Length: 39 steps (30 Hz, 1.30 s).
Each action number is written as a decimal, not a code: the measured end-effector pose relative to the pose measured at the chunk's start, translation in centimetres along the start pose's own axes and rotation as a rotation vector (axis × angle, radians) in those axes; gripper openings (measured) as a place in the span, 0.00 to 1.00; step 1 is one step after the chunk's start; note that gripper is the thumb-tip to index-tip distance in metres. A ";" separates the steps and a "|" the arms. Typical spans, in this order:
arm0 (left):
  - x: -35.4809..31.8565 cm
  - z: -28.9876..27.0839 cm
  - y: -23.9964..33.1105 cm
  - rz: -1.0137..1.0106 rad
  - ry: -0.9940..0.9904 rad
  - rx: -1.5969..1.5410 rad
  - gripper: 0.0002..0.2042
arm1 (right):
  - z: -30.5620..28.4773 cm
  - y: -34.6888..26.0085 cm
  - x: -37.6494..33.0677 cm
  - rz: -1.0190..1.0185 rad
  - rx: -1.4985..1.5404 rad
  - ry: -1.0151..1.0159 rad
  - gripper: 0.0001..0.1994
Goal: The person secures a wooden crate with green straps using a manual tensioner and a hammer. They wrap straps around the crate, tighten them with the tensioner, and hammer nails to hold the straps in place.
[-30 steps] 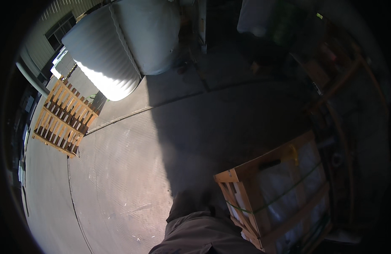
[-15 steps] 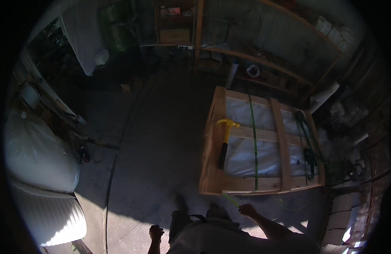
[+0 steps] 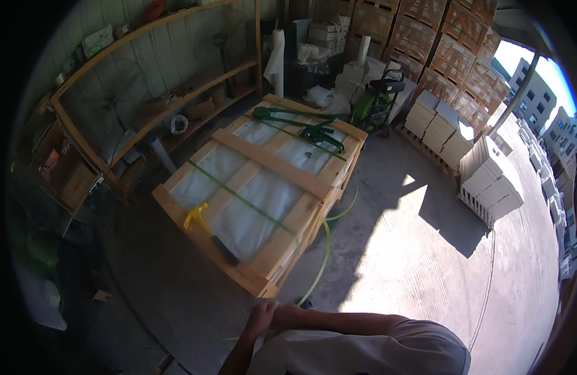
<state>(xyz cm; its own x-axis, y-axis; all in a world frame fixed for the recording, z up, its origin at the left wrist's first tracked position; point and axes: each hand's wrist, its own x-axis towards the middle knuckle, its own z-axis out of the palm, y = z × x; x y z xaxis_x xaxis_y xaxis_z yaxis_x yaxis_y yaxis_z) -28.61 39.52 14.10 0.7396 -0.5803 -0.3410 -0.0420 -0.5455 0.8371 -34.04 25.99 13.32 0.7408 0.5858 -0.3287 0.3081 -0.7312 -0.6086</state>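
My left hand (image 3: pixel 260 317) and my right hand (image 3: pixel 286 316) meet in front of my body, below the crate's near corner, both with fingers closed. A green plastic strap (image 3: pixel 326 250) curves down from the crate's side to my right hand, which grips it. What my left fingers hold is hidden. The wooden crate (image 3: pixel 263 164) has a slatted top over white wrapping, with a green strap (image 3: pixel 228 190) across it. On its near-left edge lies a hammer (image 3: pixel 208 230) with a yellow head and black grip. A green long-handled strapping tool (image 3: pixel 301 124) rests at the far end.
Wooden shelving (image 3: pixel 176 100) lines the wall at left. Beyond the crate stand a green wheeled strapping cart (image 3: pixel 373 106) and a white roll (image 3: pixel 277 62). Stacked pale slabs (image 3: pixel 488 178) sit on pallets at right, with tall crate stacks (image 3: pixel 460 75) behind.
The view has swung right, showing the sunlit floor and pallets. My hands, apart before, are now together; the right still has the strap. The hammer and strapping tool remain on the crate.
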 end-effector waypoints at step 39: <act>1.3 -9.7 -3.8 -0.665 -1.012 0.144 0.19 | 6.1 8.0 -10.4 0.678 -0.138 0.565 0.08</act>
<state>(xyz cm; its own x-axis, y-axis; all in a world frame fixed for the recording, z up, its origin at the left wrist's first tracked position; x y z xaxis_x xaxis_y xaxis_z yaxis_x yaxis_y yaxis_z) -20.97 46.69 14.57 -0.2094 -0.3364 -0.9182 0.0242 -0.9405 0.3390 -42.85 16.18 7.46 0.9623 -0.2206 -0.1590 -0.2607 -0.9147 -0.3087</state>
